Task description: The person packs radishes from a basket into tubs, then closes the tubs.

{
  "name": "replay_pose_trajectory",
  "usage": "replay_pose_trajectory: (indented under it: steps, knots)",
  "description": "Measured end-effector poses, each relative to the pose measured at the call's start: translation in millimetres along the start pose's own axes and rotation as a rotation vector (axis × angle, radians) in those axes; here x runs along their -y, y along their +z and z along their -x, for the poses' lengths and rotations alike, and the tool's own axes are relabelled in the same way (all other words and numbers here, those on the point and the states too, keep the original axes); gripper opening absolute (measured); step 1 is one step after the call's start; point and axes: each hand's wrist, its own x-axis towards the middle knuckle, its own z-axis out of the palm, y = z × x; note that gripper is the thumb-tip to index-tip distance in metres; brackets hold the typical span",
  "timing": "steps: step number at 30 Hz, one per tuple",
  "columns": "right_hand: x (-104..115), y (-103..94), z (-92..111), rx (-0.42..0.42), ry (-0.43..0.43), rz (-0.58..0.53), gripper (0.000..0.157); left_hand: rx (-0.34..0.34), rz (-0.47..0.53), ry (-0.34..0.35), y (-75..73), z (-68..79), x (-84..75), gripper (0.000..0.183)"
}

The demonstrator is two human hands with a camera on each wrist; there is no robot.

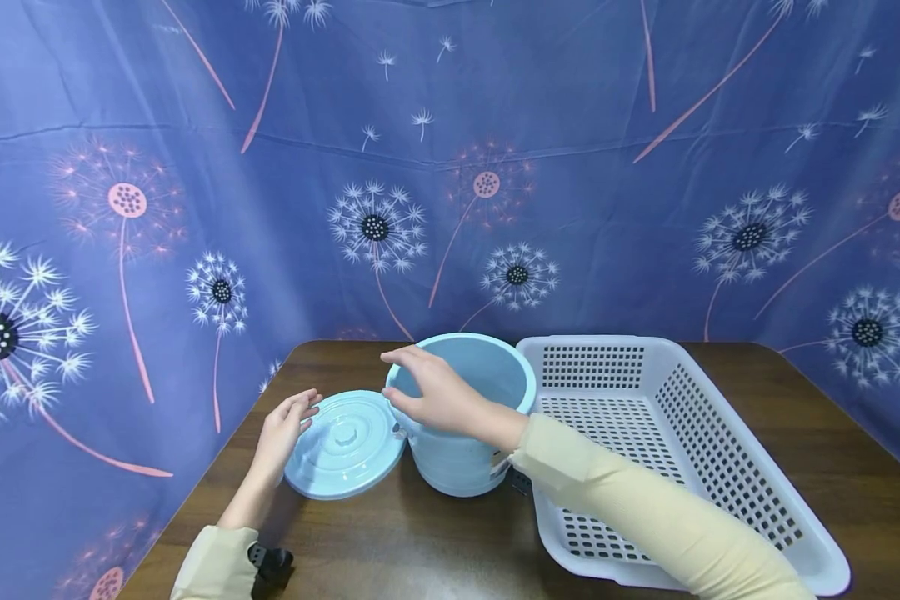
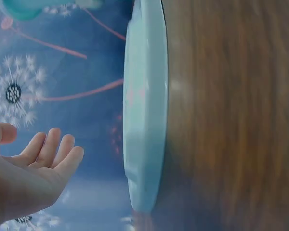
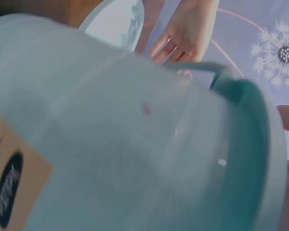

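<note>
A light blue bucket stands upright and uncovered on the table. My right hand is over its left rim, fingers extended and holding nothing. To the bucket's left lies its round blue lid, knob up. My left hand hovers at the lid's left edge with loose, slightly bent fingers. In the left wrist view a gap shows between the left hand and the lid. The bucket's side fills most of the right wrist view, with a brown label and a handle visible.
A large pale grey perforated basket sits right of the bucket, close against it, under my right forearm. The brown wooden table ends at a blue dandelion-print cloth hanging behind. A black device is strapped to my left wrist.
</note>
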Motion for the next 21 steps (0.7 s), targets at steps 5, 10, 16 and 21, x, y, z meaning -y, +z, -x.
replay_pose_trajectory:
  steps: [5,10,16,21]
  knots:
    - [8.2,10.5,1.6,0.039,0.002,-0.012,0.049,-0.003,-0.035,-0.020,-15.3,0.3,10.2,0.055]
    - [15.8,24.3,4.0,0.062,0.000,-0.006,0.052,-0.011,-0.055,-0.028,-27.7,-1.4,20.1,0.055]
    - [26.1,36.2,4.7,0.074,-0.023,-0.002,0.055,-0.002,-0.054,-0.053,-36.0,-3.4,28.5,0.055]
    - [34.8,41.7,5.1,0.092,-0.040,0.006,0.056,0.032,-0.080,-0.070,-39.7,-4.8,30.8,0.054]
